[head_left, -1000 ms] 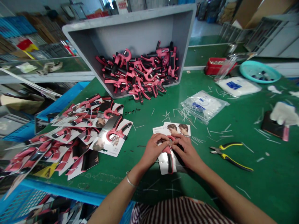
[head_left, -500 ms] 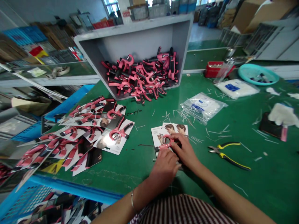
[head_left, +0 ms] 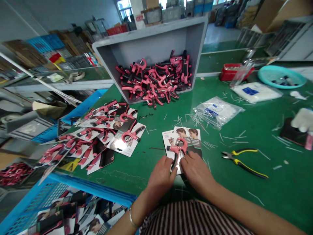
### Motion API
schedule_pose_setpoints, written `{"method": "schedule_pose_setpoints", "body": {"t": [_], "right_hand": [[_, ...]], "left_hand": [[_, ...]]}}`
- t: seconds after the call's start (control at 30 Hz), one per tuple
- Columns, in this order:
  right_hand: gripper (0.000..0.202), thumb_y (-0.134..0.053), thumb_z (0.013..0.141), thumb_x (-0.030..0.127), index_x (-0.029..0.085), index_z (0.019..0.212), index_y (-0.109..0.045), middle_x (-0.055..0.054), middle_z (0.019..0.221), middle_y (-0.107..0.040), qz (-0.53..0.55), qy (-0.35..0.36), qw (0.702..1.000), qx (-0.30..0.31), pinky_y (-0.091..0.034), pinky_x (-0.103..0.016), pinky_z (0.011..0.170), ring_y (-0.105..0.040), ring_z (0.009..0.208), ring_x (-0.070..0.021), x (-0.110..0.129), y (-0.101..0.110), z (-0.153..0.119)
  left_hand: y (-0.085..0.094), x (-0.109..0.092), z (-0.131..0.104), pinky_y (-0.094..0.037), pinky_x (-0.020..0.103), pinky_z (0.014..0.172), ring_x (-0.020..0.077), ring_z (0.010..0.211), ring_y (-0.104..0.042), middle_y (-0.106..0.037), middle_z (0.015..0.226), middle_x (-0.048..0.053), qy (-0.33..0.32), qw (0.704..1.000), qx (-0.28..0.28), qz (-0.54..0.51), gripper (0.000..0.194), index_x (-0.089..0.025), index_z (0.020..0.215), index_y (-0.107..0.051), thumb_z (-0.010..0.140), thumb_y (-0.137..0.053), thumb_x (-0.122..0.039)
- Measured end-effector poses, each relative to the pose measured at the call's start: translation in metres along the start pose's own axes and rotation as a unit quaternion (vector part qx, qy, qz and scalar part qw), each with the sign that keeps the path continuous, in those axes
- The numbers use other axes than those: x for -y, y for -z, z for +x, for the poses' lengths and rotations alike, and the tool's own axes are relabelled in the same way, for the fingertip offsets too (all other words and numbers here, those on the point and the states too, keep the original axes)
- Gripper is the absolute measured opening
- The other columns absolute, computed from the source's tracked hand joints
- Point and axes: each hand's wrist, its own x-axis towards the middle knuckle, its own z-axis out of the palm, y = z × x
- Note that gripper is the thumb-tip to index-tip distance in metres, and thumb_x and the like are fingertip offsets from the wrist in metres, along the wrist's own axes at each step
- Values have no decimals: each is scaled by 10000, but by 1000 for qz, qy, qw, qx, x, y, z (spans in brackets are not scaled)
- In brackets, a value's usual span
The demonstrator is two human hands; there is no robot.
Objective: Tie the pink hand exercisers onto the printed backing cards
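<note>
A pink hand grip strengthener (head_left: 181,146) with black handles and a metal spring lies on a printed backing card (head_left: 167,137) in front of me. My left hand (head_left: 161,173) is closed at the lower end of its left handle, by the card's edge. The fingers of my right hand (head_left: 195,168) are curled over the right handle and the card's lower right part, hiding most of that handle. More printed cards (head_left: 194,134) showing a person's head are under and beside this one. To the right lie diagonal cutters (head_left: 241,160) with yellow and black handles, their jaws towards my hands.
A grey crate (head_left: 151,36) tipped towards me holds many hand grips (head_left: 156,81). Carded hand grips (head_left: 130,137) are piled at left, above a blue basket (head_left: 49,192) of cards. White ties (head_left: 195,119), a plastic bag (head_left: 217,111), a turquoise bowl (head_left: 264,73) and a glove (head_left: 302,120) lie right.
My hands have drawn down from the top of the hand grip to its handles, uncovering the pink body and spring. The whole view has shifted slightly.
</note>
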Motion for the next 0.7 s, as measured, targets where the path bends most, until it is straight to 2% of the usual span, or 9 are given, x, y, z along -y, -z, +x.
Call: {"method": "schedule_pose_setpoints", "body": {"t": [0.1, 0.23, 0.3, 0.43, 0.57, 0.63, 0.7], "right_hand": [[137, -535, 921, 159, 156, 831, -638, -113, 806, -655, 69, -8, 998, -8, -368, -418, 735, -502, 841, -286, 0, 5, 2], [107, -529, 947, 185, 192, 898, -624, -53, 898, -660, 248, -4, 969, 0, -377, -366, 778, -508, 903, -239, -8, 11, -1], [118, -515, 960, 194, 200, 933, -630, -42, 909, -659, 295, 3, 955, -1, -383, -353, 799, -511, 910, -223, -15, 10, -3], [150, -517, 968, 238, 230, 954, -666, -34, 958, -667, 332, 23, 943, -23, -386, -360, 846, -519, 932, -217, -23, 3, -6], [97, -569, 941, 267, 223, 907, -648, -28, 889, -664, 353, -35, 934, -45, -414, -341, 797, -535, 896, -215, -20, -2, -6], [92, -576, 935, 271, 220, 889, -638, -35, 871, -659, 337, -52, 939, -48, -421, -344, 778, -537, 880, -222, -21, -2, -7], [119, -550, 945, 261, 214, 881, -638, -48, 862, -656, 297, -33, 953, -43, -417, -359, 783, -532, 864, -229, -24, -1, -8]], "left_hand": [[11, 9, -6, -476, 346, 874, 196, 931, -576, -591, 980, 72, -9, 998, 25, -61, 203, -192, 1049, -624, 923, -468, -160], [13, 16, -8, -470, 321, 866, 187, 930, -583, -620, 934, 60, -3, 995, -8, -100, 195, -186, 979, -650, 918, -474, -127], [10, 13, -6, -467, 303, 843, 176, 903, -592, -634, 925, 44, -3, 992, -29, -122, 162, -194, 957, -650, 899, -515, -124], [2, 7, 0, -475, 262, 787, 151, 825, -618, -665, 881, 8, 16, 979, -40, -200, 137, -206, 932, -653, 838, -607, -117], [-4, 8, 4, -476, 259, 788, 158, 835, -627, -679, 842, 11, 14, 969, -56, -242, 90, -204, 855, -681, 838, -618, -141], [-6, 11, 5, -480, 256, 768, 156, 816, -628, -679, 832, 14, 23, 964, -62, -258, 78, -201, 842, -692, 833, -629, -156], [-8, 13, 5, -482, 249, 740, 151, 787, -628, -682, 831, 17, 43, 958, -64, -278, 67, -198, 842, -700, 826, -641, -170]]}}
